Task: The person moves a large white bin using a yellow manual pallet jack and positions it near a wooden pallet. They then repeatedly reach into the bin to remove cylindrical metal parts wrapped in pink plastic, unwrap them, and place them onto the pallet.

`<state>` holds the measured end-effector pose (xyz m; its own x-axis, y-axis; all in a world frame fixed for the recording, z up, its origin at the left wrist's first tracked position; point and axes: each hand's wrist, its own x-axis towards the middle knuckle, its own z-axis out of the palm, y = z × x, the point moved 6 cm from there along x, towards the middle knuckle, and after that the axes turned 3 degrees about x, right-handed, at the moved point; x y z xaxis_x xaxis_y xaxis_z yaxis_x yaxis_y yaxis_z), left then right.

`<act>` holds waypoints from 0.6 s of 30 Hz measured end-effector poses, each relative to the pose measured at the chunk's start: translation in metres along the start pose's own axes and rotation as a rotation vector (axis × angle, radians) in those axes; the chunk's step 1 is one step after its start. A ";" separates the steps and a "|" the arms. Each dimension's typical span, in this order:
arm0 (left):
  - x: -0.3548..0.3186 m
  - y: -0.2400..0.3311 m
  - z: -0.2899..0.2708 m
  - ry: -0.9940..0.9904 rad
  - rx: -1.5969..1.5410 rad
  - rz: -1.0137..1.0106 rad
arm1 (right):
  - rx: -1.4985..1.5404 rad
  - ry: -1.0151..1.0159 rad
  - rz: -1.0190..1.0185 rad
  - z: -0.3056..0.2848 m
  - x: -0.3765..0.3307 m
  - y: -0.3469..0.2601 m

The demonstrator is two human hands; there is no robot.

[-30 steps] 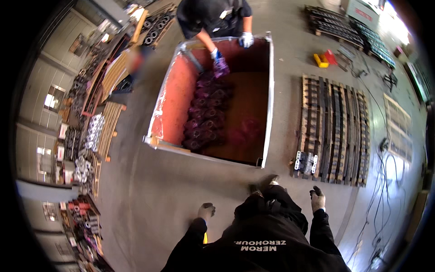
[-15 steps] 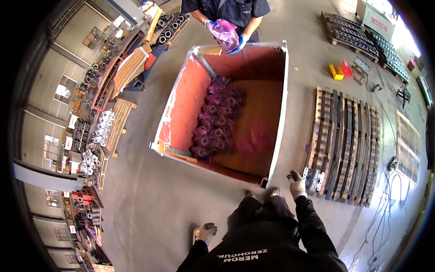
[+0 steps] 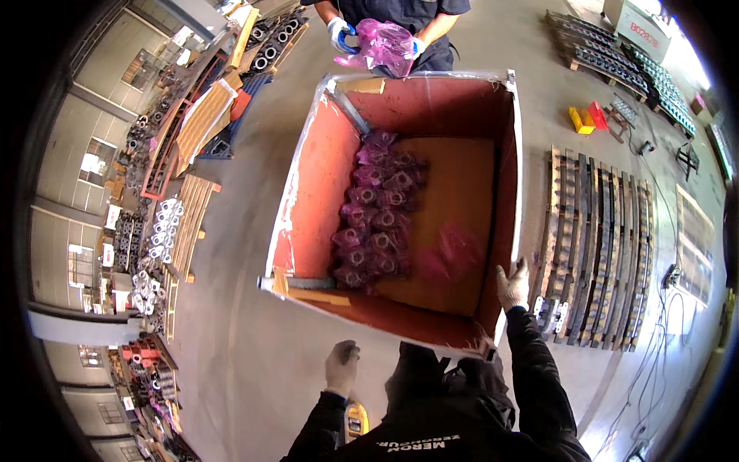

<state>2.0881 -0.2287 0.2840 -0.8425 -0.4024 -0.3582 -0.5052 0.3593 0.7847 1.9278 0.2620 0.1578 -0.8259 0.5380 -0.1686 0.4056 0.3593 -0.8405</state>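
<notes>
A large red metal bin (image 3: 312,181) with a pale rim stands before me. Down its left half sit several ring-shaped metal parts wrapped in purple plastic (image 3: 382,219); brown cardboard (image 3: 454,173) lines the floor beside them. My gloved right hand (image 3: 512,286) is at the right rim, thumb and fingers apart; whether it presses on the rim I cannot tell. Below the near rim, my gloved left hand (image 3: 340,369) is held in the air with fingers loosely bent and nothing visible in it. Across the bin, a co-worker's gloved hands hold a purple plastic bundle (image 3: 385,48).
Wooden pallets (image 3: 600,246) lie to the right, with metal pieces (image 3: 550,314) on their near corner. Cables (image 3: 654,362) trail over the floor. Racks of metal parts (image 3: 165,231) line the left. A yellow object (image 3: 356,421) shows beside my left forearm.
The bin now appears nearer to me. My right hand has come up to its right rim, and my left hand has risen toward the near rim. The co-worker's bundle has shifted slightly up.
</notes>
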 end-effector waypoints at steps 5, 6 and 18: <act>0.103 0.047 0.021 -0.261 0.370 0.197 | -0.289 -0.053 0.189 0.016 -0.002 -0.017; 0.123 0.060 0.029 -0.325 0.349 0.196 | -0.369 -0.055 0.193 0.018 -0.005 -0.015; 0.310 -0.129 0.174 -0.496 0.027 -0.540 | -0.417 -0.004 0.127 0.006 -0.003 0.046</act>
<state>1.8599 -0.2533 -0.0159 -0.4575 -0.1024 -0.8833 -0.8728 0.2417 0.4240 1.9463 0.2720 0.1165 -0.7604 0.5951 -0.2601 0.6269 0.5682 -0.5330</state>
